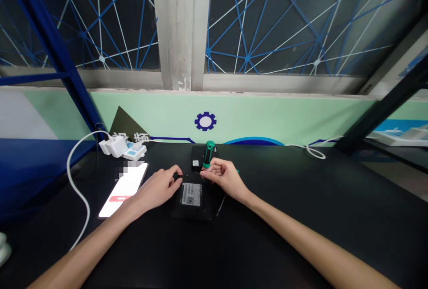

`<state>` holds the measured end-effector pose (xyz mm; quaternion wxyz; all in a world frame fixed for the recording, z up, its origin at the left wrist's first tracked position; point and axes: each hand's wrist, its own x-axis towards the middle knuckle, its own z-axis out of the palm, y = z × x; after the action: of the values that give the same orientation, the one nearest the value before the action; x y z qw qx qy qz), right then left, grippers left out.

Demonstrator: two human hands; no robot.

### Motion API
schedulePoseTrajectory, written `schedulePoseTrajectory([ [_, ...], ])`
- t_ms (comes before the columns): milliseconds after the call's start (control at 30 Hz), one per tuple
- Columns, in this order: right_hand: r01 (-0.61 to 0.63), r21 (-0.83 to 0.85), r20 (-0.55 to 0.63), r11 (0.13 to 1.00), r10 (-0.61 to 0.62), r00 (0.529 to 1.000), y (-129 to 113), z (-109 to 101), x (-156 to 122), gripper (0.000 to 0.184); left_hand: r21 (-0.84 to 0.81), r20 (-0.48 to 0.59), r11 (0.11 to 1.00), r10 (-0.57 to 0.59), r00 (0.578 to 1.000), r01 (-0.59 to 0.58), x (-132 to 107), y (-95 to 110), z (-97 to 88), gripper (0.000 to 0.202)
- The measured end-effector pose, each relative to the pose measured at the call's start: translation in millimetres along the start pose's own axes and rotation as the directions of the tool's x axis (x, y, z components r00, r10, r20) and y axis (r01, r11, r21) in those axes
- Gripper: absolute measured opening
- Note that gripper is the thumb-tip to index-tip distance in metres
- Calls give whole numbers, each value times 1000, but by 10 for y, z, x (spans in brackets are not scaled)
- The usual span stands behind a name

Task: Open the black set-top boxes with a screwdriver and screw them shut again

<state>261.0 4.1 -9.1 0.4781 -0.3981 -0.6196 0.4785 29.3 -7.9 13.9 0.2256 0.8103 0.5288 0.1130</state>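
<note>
A flat black device (pixel 191 202) with a white label lies on the black table (pixel 301 217). My left hand (pixel 157 188) rests on its upper left corner, fingers curled loosely with the fingertips pressing on the device's edge. My right hand (pixel 224 175) is closed in a pinch around a screwdriver with a green and black handle (pixel 209 153), which stands upright over the device's top edge. Behind the screwdriver lies a second small black box (pixel 196 157) with a label.
A lit phone (pixel 123 189) lies left of my left hand. A white charger and power strip (pixel 122 148) with a white cable (pixel 75 182) sit at the back left. Another white cable (pixel 314 150) loops at the back right. A thin metal rod (pixel 220 205) lies right of the device.
</note>
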Motion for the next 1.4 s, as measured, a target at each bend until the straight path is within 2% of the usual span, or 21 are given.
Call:
schedulePoseTrajectory([
  [200, -9, 12, 37, 1000, 8, 999, 18, -24, -16, 43, -32, 16, 999, -21, 1000, 21, -16, 28, -19, 26],
  [467, 24, -12, 80, 1000, -23, 997, -50, -28, -52, 45, -18, 16, 1000, -11, 1000, 12, -7, 14, -13, 27],
  [800, 94, -107, 99, 990, -83, 992, -18, -67, -56, 46, -14, 16, 1000, -15, 1000, 16, -19, 27, -8, 26],
  [1067, -17, 9, 129, 1000, 15, 992, -162, -55, -72, 46, 14, 11, 1000, -15, 1000, 15, -12, 31, -15, 25],
  [1400, -15, 48, 172, 999, 6, 985, -152, -64, -58, 41, -4, 17, 1000, -19, 1000, 19, -5, 22, -9, 23],
])
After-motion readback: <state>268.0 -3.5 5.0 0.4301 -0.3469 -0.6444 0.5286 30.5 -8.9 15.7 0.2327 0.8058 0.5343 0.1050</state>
